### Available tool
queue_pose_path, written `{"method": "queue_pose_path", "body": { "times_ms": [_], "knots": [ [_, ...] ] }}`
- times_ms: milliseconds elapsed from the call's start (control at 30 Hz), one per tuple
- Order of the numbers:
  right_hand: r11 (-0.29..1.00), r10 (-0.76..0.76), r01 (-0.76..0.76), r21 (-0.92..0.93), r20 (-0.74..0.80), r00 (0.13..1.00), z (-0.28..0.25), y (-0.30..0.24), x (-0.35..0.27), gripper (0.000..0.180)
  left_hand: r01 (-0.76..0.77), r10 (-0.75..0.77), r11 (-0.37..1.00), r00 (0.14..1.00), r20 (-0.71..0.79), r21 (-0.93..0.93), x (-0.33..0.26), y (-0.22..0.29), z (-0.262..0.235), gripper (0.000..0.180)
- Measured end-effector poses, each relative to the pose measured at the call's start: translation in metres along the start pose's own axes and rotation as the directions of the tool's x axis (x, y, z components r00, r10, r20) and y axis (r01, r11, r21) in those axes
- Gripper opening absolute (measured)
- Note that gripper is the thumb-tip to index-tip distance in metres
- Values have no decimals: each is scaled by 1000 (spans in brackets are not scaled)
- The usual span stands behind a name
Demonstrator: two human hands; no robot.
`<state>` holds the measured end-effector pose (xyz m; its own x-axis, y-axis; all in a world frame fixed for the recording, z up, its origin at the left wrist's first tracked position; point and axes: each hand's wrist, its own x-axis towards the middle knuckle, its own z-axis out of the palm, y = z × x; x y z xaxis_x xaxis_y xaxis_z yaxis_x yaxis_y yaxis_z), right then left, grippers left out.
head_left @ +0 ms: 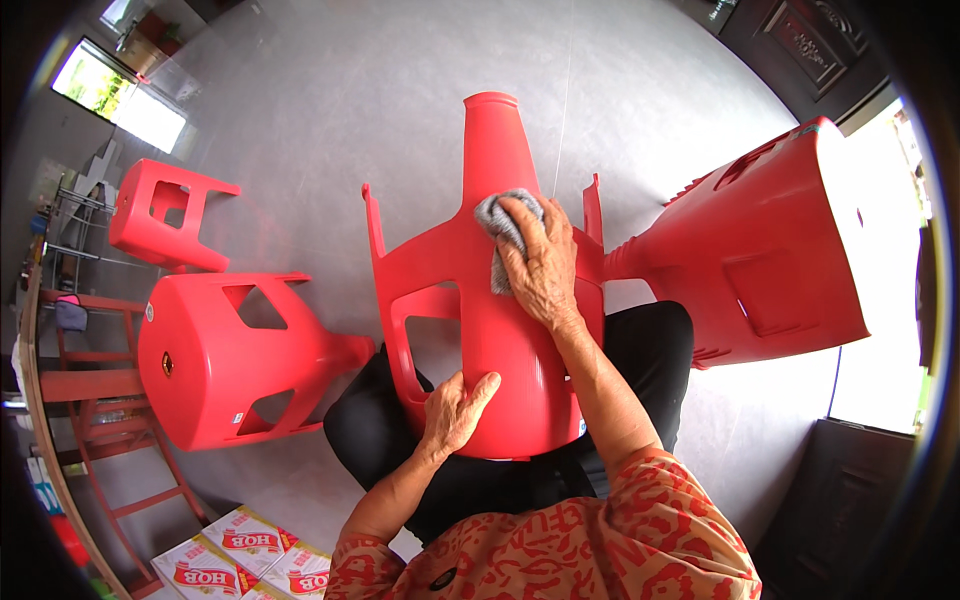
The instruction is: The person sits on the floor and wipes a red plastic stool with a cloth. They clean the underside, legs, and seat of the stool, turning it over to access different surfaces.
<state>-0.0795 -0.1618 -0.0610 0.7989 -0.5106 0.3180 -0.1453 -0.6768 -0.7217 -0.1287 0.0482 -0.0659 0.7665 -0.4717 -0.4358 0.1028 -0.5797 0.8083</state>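
A red plastic stool lies tipped across my lap, its seat end toward me and its legs pointing away. My right hand is closed over a crumpled grey cloth and presses it against the stool's side, near the base of a leg. Lower down, my left hand grips the stool beside the side cut-out, thumb on the outer face and fingers hidden within the opening.
More red stools lie on the grey tiled floor: a small one and a larger one at left, stacked stools at right. A reddish ladder-like frame and printed cartons stand lower left. A dark door is upper right.
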Motion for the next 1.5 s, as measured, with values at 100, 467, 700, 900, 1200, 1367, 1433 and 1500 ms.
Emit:
{"method": "queue_pose_path", "body": {
  "times_ms": [100,467,700,900,1200,1367,1433,1500],
  "knots": [
    [991,130,-127,48,-64,989,2,26,10,43,-29,28,999,999,-27,-32,-1,1,2,60],
    [985,21,-28,168,43,999,-18,31,-30,47,-35,33,997,999,-23,-64,-1,2,3,62],
    [985,-169,163,49,171,971,-32,-3,-67,57,-34,33,999,998,-51,-34,-2,-10,7,66],
    [983,-99,98,157,-3,995,-13,31,-7,42,-63,61,997,997,-50,-34,2,-8,11,67],
    [962,-271,264,64,188,944,-40,4,-66,53,-30,28,997,999,-23,-67,0,-10,9,61],
    [909,-388,417,-17,332,860,-47,-22,-88,52,-47,42,997,996,79,55,-9,18,-8,53],
    [885,-434,464,-33,299,850,-43,-25,-72,50,-23,15,997,995,103,72,-10,21,-8,51],
    [871,-452,487,-67,278,847,-34,-25,-52,45,-74,64,988,995,74,139,-6,13,-3,53]
  ]
}}
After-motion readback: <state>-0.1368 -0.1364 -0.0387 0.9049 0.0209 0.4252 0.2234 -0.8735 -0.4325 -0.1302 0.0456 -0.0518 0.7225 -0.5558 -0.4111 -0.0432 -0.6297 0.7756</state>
